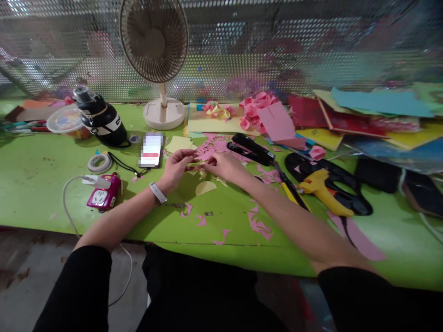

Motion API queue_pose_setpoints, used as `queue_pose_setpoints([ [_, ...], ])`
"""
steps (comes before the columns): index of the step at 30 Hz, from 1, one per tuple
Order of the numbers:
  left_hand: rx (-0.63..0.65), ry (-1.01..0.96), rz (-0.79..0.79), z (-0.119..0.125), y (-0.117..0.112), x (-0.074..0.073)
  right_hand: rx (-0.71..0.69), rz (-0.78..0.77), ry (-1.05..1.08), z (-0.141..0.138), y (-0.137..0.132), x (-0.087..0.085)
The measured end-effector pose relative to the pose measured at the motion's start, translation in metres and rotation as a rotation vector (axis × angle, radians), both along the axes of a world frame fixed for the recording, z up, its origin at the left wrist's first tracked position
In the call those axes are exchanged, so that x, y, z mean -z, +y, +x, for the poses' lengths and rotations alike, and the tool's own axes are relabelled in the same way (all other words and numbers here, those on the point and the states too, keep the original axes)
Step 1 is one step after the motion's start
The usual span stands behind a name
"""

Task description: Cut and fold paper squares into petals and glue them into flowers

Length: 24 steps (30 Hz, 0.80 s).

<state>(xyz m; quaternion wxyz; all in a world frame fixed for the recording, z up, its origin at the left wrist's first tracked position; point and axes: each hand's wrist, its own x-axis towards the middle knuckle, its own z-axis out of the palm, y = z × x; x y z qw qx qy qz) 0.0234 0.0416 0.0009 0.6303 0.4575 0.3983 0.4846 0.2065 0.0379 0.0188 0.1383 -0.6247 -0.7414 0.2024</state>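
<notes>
Above the middle of the table, my left hand [177, 168] is closed in a pinch; what its fingertips hold, if anything, is too small to make out. Just to its right, my right hand [223, 167] has its fingers closed on a small piece of pale yellow paper [202, 173]. A yellow paper half-circle [206, 187] lies flat below the hands. Behind them are pink paper scraps [207, 146] and a stack of cream paper pieces [180, 145]. A black stapler [254, 148] lies beyond my right hand.
A yellow glue gun [320, 189] rests on a black stand [360, 198] at right. Coloured paper sheets [380, 103] and pink paper flowers [258, 108] lie at the back. Left are a fan [163, 113], black bottle [104, 120], phone [151, 150], tape roll [99, 163] and corded power adapter [104, 196].
</notes>
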Motion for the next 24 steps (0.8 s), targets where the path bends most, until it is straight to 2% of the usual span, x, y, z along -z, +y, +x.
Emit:
queue_pose_setpoints([
  [3,0.003,0.013,0.014,0.000,-0.001,0.000,-0.018,0.032,0.122,0.002,0.000,0.005],
  [6,0.056,0.069,0.081,0.004,-0.007,-0.002,0.049,0.197,0.296,0.008,-0.008,0.002],
  [9,0.192,0.111,0.133,0.009,-0.017,-0.003,0.066,0.313,0.395,0.007,-0.020,-0.003],
  [12,0.324,0.069,0.134,0.013,-0.025,-0.005,-0.006,0.355,0.393,0.001,-0.032,-0.006],
  [16,0.340,0.029,0.141,0.014,-0.028,-0.008,-0.129,0.325,0.390,-0.002,-0.041,-0.009],
  [19,0.351,0.002,0.074,0.014,-0.027,-0.007,-0.157,0.270,0.411,0.002,-0.044,-0.010],
  [21,0.335,-0.055,-0.003,0.014,-0.027,-0.005,-0.133,0.230,0.458,0.007,-0.045,-0.007],
  [24,0.305,-0.075,-0.055,0.016,-0.028,-0.004,-0.014,0.212,0.525,0.013,-0.045,-0.002],
])
